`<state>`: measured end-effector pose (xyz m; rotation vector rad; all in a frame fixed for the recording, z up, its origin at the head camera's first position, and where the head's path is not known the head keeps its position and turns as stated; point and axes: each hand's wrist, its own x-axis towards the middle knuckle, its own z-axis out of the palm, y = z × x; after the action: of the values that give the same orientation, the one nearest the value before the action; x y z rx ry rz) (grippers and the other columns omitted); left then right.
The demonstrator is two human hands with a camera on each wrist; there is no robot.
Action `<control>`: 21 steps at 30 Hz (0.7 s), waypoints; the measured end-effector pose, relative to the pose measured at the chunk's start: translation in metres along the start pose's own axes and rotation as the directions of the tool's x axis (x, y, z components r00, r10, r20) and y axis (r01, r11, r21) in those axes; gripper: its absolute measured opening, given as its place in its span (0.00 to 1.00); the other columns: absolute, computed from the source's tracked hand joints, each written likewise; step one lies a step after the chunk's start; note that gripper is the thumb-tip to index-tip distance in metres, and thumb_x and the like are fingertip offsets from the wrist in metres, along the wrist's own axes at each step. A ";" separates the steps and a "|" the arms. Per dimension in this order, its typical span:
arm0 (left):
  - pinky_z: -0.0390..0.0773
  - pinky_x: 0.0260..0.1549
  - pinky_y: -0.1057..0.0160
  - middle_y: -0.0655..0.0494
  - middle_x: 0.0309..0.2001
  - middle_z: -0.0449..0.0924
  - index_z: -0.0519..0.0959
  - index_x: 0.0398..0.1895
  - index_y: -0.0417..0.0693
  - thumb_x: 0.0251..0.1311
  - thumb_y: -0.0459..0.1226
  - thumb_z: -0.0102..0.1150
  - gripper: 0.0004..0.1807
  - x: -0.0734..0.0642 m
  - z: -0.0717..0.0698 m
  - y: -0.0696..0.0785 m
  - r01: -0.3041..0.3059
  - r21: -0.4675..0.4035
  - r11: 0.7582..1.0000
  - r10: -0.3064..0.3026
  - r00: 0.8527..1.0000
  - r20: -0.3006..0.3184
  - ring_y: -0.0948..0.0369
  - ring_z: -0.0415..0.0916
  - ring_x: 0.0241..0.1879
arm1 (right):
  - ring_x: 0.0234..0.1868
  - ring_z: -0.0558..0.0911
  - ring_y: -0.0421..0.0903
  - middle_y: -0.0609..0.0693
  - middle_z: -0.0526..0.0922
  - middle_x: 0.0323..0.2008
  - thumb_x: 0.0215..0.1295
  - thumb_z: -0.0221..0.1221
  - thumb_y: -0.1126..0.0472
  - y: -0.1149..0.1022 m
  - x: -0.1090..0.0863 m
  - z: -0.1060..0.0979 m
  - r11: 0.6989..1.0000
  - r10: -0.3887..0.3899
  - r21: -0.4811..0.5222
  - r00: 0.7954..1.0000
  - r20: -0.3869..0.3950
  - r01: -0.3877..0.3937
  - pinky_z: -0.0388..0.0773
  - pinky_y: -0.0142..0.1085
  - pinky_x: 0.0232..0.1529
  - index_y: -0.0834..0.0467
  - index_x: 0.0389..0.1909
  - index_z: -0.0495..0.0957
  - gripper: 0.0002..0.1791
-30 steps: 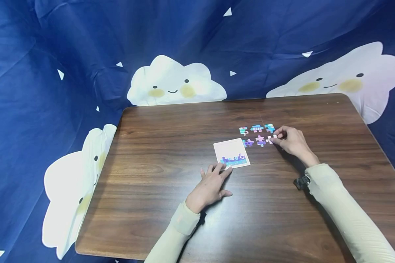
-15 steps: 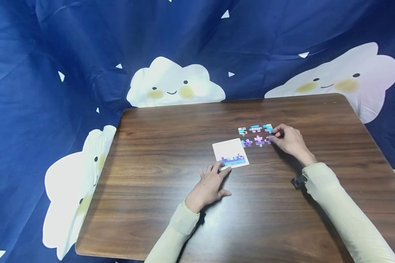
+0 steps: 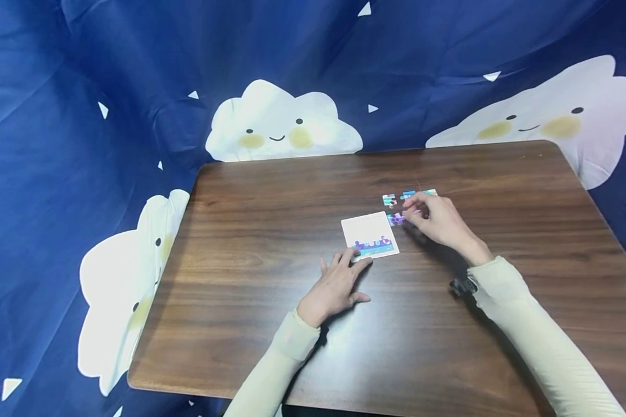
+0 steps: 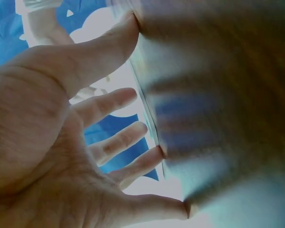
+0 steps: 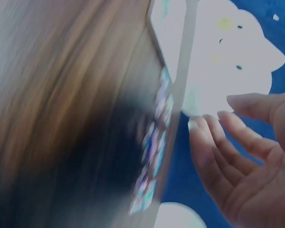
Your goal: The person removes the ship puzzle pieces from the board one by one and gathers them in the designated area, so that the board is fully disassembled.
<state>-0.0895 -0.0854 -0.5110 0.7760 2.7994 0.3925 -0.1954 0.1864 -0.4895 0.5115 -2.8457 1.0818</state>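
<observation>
The puzzle board (image 3: 367,227) is lying just beyond your left hand (image 3: 331,289), whose fingers are resting spread at its near edge, gripping nothing. Your right hand (image 3: 438,223) is hovering over the loose puzzle pieces (image 3: 389,200), which are lying on the table (image 3: 240,243) to the right of the board; its thumb and fingers are standing apart, with nothing visible between them. In the head view that hand is covering several pieces; the right wrist view is showing them in two blurred rows, clear of your fingertips, while the left wrist view is revealing your left palm
</observation>
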 end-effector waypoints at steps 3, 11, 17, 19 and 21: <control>0.68 0.64 0.25 0.48 0.75 0.61 0.66 0.79 0.61 0.59 0.56 0.71 0.45 0.001 -0.001 0.001 0.006 0.005 1.000 -0.006 1.000 -0.004 0.46 0.68 0.72 | 0.38 0.85 0.51 0.54 0.89 0.36 0.71 0.62 0.62 -0.011 0.002 0.008 0.998 -0.060 0.010 0.997 0.054 0.060 0.80 0.44 0.42 0.62 0.47 0.84 0.09; 0.63 0.67 0.22 0.37 0.80 0.53 0.67 0.78 0.62 0.59 0.54 0.72 0.44 -0.001 -0.001 0.001 0.043 -0.072 0.996 -0.043 0.999 0.001 0.43 0.59 0.78 | 0.37 0.84 0.46 0.52 0.88 0.36 0.71 0.62 0.65 -0.026 0.003 0.037 0.993 -0.105 0.074 0.979 0.174 0.093 0.78 0.44 0.46 0.62 0.45 0.84 0.07; 0.63 0.67 0.22 0.34 0.81 0.50 0.67 0.79 0.61 0.60 0.54 0.71 0.43 -0.001 -0.002 0.002 0.034 -0.054 0.998 -0.033 0.999 0.014 0.39 0.60 0.76 | 0.37 0.84 0.45 0.52 0.88 0.34 0.70 0.62 0.66 -0.031 0.004 0.058 0.988 -0.133 0.106 0.969 0.209 0.112 0.80 0.44 0.47 0.62 0.43 0.85 0.06; 0.63 0.68 0.24 0.33 0.81 0.51 0.66 0.79 0.62 0.60 0.55 0.70 0.43 -0.002 -0.001 0.003 0.035 -0.029 0.999 -0.034 0.999 0.023 0.38 0.61 0.74 | 0.36 0.83 0.45 0.51 0.88 0.33 0.69 0.62 0.66 -0.032 0.004 0.063 0.988 -0.132 0.108 0.967 0.217 0.111 0.79 0.44 0.47 0.61 0.42 0.85 0.06; 0.64 0.68 0.25 0.33 0.81 0.51 0.65 0.80 0.62 0.61 0.56 0.69 0.44 -0.002 0.000 0.003 0.033 -0.011 0.999 -0.033 0.999 0.029 0.37 0.61 0.73 | 0.36 0.83 0.44 0.52 0.88 0.33 0.68 0.62 0.67 -0.034 0.004 0.067 0.988 -0.127 0.111 0.966 0.226 0.104 0.80 0.43 0.46 0.62 0.42 0.85 0.06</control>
<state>-0.0864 -0.0842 -0.5095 0.7267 2.7767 0.3878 -0.1842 0.1175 -0.5181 0.8541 -2.9210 1.2202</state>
